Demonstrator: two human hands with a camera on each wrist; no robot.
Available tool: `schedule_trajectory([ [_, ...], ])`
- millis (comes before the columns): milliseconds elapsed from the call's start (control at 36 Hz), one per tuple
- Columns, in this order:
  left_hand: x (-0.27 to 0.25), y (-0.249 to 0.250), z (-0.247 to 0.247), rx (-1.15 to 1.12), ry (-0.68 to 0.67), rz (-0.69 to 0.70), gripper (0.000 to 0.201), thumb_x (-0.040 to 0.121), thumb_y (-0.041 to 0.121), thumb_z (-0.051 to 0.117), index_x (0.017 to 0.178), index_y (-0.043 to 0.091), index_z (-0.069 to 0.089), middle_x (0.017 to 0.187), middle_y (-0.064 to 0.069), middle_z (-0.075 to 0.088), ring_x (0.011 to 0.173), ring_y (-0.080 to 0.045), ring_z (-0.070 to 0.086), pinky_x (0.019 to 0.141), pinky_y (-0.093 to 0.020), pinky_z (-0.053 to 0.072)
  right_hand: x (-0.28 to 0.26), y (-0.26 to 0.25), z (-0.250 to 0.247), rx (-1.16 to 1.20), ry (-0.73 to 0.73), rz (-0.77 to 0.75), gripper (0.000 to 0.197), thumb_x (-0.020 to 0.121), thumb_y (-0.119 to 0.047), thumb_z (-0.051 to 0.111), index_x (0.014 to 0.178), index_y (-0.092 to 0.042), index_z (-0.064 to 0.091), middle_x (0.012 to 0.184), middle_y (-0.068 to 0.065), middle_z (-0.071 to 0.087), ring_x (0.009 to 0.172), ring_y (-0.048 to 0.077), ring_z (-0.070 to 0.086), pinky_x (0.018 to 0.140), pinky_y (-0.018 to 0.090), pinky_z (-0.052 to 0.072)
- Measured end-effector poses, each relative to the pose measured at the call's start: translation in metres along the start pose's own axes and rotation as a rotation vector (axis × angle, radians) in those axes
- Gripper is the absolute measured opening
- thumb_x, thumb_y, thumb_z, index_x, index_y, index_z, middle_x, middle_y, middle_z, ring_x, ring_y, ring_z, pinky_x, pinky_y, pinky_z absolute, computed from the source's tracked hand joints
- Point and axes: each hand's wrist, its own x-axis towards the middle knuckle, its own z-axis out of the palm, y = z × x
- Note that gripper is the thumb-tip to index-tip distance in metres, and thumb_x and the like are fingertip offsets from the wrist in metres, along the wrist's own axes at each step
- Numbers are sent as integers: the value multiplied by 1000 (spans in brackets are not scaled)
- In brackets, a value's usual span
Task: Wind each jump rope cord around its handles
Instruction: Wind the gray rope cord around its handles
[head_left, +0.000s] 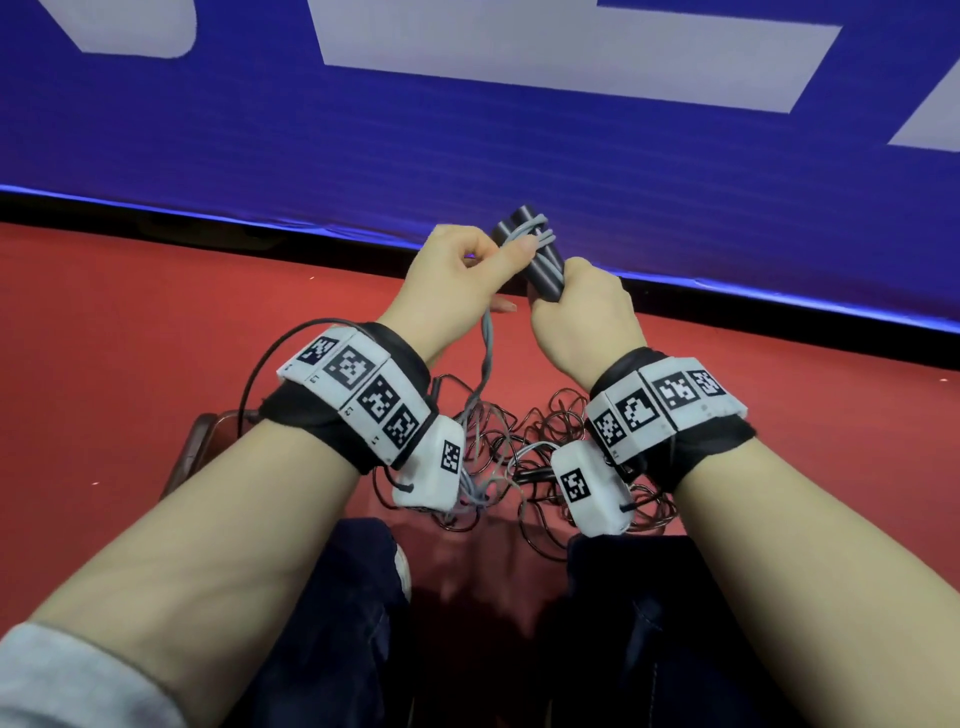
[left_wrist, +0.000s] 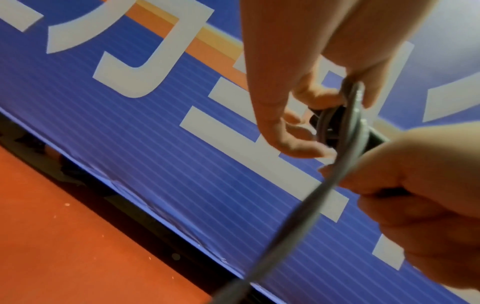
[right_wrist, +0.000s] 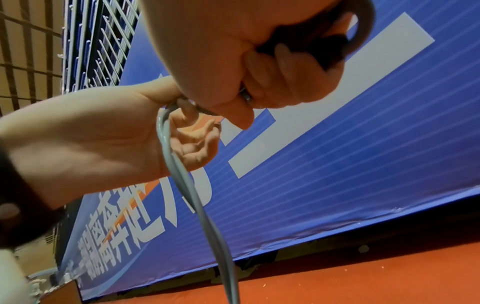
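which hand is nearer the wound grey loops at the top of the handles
Left. The left hand pinches the grey cord right at the loops; the right hand grips the handles lower down.

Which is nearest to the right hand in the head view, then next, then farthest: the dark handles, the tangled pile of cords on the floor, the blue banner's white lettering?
1. Dark handles: inside the right hand, which grips their lower end.
2. Tangled pile of cords: below, on the red floor between the wrists.
3. White lettering: farthest, high on the blue banner beyond the hands.
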Motion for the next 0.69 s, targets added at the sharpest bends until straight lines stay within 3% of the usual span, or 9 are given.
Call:
schedule_trajectory([
  [83, -5, 8, 4, -274, -148, -242, 25, 98, 24, 53, 78, 12, 46, 76, -6, 53, 50, -12, 51, 45, -25, 45, 3, 0, -1, 2, 15, 18, 7, 86, -17, 50, 88, -10, 49, 86, 8, 56, 81, 33, 52, 71, 35, 45],
  [139, -7, 14, 2, -373, -278, -308, 27, 102, 25, 39, 78, 13, 40, 59, -6, 52, 38, -14, 40, 40, -20, 31, 6, 2, -2, 5, 26, 37, 8, 86, -18, 50, 87, -10, 50, 84, 6, 56, 80, 31, 51, 67, 33, 39],
  [222, -4, 11, -5, -252, -394, -207, 27, 103, 22, 29, 85, 8, 43, 43, -4, 44, 32, -15, 26, 45, -29, 19, 10, 7, -7, 15, 63, 52, 11, 88, -20, 51, 84, -11, 49, 80, 5, 54, 76, 29, 52, 63, 29, 34],
  [306, -1, 7, -10, -82, -483, -99, 34, 105, 25, 32, 98, 6, 60, 48, -2, 43, 38, -14, 29, 49, -31, 22, 10, 13, -13, 11, 57, 53, 19, 88, -19, 52, 72, -16, 41, 72, -1, 48, 68, 23, 47, 61, 30, 31],
  [361, -1, 5, -12, -53, -513, -85, 34, 104, 24, 35, 105, 5, 63, 54, -3, 43, 43, -14, 34, 52, -29, 26, 8, 15, -13, 8, 43, 54, 17, 87, -18, 53, 73, -16, 42, 71, -2, 47, 66, 21, 45, 60, 30, 31],
  [444, -1, 2, -15, -6, -482, -81, 29, 102, 20, 42, 96, 8, 67, 61, 2, 53, 53, -11, 44, 56, -23, 35, 9, 16, -14, 22, 43, 54, 16, 87, -18, 53, 75, -15, 44, 72, -1, 49, 62, 19, 46, 52, 29, 31],
  [528, 0, -1, -14, 72, -349, 8, 23, 99, 18, 51, 84, 13, 69, 62, 8, 62, 58, -7, 50, 60, -18, 44, 10, 16, -17, 38, 52, 47, 22, 88, -19, 53, 70, -17, 40, 71, 0, 49, 58, 15, 45, 48, 28, 30],
  [611, 0, -6, -8, 288, -160, 228, 22, 95, 21, 58, 76, 17, 68, 61, 10, 62, 58, 1, 52, 64, -11, 41, 10, 14, -19, 120, 35, 70, 26, 89, -22, 57, 70, -18, 40, 70, -1, 48, 57, 14, 44, 49, 28, 31],
  [694, -3, -7, -4, 396, -30, 370, 27, 93, 27, 61, 67, 23, 63, 59, 9, 57, 55, -2, 48, 62, -13, 35, 10, 10, -21, 258, -16, 94, 30, 89, -22, 60, 68, -17, 40, 63, -1, 43, 53, 17, 40, 48, 26, 31],
])
